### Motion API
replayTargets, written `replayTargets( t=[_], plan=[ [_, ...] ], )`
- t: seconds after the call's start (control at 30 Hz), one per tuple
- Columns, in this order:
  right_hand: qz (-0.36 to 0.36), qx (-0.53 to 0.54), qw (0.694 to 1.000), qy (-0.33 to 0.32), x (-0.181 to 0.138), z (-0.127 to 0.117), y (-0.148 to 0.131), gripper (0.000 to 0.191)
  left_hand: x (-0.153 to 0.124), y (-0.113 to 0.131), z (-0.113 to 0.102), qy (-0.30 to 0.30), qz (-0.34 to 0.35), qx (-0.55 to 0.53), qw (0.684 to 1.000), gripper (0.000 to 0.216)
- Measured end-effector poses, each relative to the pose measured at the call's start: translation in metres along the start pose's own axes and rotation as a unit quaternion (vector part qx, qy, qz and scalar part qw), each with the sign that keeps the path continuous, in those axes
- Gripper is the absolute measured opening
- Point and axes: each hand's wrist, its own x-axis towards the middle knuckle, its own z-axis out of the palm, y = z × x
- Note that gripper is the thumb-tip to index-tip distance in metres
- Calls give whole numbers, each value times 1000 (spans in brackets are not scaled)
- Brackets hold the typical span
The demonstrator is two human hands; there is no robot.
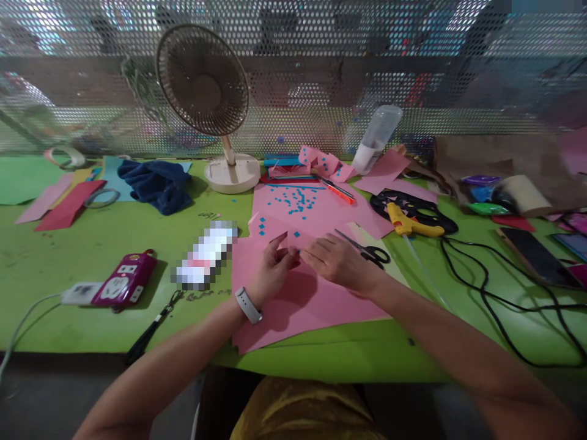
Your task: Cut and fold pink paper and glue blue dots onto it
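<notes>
Front edge: the green tabletop point(321, 363) is ending just before the person's lap, and a strip of it is showing between that edge and the pink sheet point(275, 330).
Pink sheet's border: its near edge is slanting upward to the right; both hands are working over it.
Left hand point(275, 266): its fingers are curling, with a pale watch point(248, 305) circling the wrist; whether it is gripping anything, I cannot tell.
Right hand point(334, 258): it is bending its fingers narrowly, knuckles up, so its grip is staying hidden.
Blue bit point(298, 252): it is showing between the two hands, right by the left fingertips.
Blue diamonds: one point(296, 234) is lying just beyond the hands, and three point(262, 226) are lining up at the far left of them.
Left side: green surface is separating the sheet from the purple power strip point(126, 280); a phone point(206, 253) is lying nearer the sheet.
Right side: scissors point(378, 254) are lying beside the right hand, while a yellow glue gun point(415, 229) and black cable point(487, 275) are taking up room beyond.
Writing: dark scribbles point(208, 294) are marking the tabletop, too faint to read; the phone's screen is appearing pixelated.
Far part: scattered blue pieces point(300, 201) are lying before an orange cutter point(342, 193).
Back: a fan point(204, 91) is standing before perforated mesh point(293, 73).
</notes>
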Motion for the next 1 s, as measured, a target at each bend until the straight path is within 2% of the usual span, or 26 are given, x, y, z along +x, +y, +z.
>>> replayTargets(
  t=[0.17, 0.5, 0.63, 1.0],
  plan=[
    [10, 3, 1000, 6, -1, 1, 0, 23, 1, 0, -1, 1, -3, 2, 1000, 70],
    [110, 74, 991, 9, -6, 3, 2, 18, 1, -1, -3, 9, 0, 3, 1000, 70],
    [117, 88, 989, 20, -5, 3, 2, 11, 1, 0, -3, 11, 9, 1, 1000, 70],
    [138, 59, 989, 10, -9, 10, -1, 12, 1, -1, -4, -1, -1, 14, 1000, 68]
  ],
)
